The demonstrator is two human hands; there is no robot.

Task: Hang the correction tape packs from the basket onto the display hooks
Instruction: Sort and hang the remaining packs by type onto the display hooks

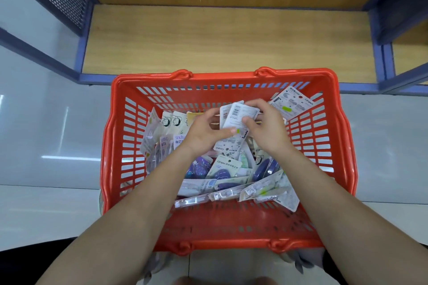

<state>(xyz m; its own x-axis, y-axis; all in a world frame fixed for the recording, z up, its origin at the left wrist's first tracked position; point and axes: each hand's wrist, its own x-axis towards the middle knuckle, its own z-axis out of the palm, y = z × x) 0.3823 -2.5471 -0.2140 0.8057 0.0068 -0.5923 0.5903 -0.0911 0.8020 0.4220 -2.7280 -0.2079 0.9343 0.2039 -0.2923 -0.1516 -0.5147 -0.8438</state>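
2 hands meet over the middle of the red basket (222,75), both gripping a small fan of correction tape packs (234,118); the left hand (206,133) curls round the fan's left edge, thumb on the printed backs, while the right hand (266,129) pinches the right edge, thumb on top and fingers behind. The held packs sit between the 2 palms, barcode sides up, raised above the loose packs (222,169) that cover the basket floor from the left wall to the near right corner; 1 more pack (290,103) leans in the far right corner. Each pack is probably very light, a stiff card with a glossy plastic blister, so a stack is likely to slide apart; pinching the card edge low down should leave the hang hole free. No display hooks are in view; only a wooden shelf (208,39) lies beyond the far rim.
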